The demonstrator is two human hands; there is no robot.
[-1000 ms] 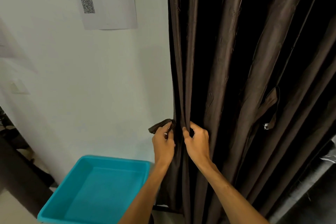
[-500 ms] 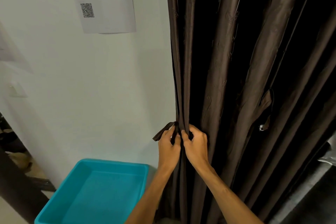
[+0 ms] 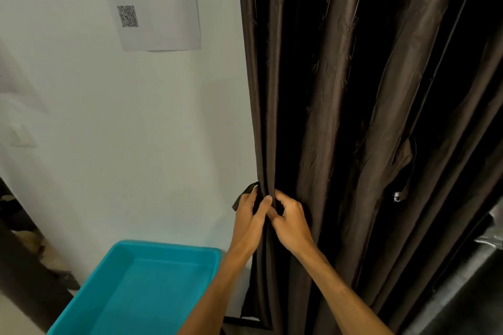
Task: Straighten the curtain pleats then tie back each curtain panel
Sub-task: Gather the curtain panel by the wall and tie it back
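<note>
Left hand (image 3: 249, 220), right hand (image 3: 293, 221) around curtain (image 3: 324, 95)

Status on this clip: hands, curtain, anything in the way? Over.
Left hand and right hand both grip curtain at left-edge pleats. Panel hangs loose, not yet tied. Teal tub below left, apart from hands.

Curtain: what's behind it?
Only a dark strip pokes out from behind the curtain at its left edge, where the left hand holds it. Everything else behind it is covered by the folds.
</note>
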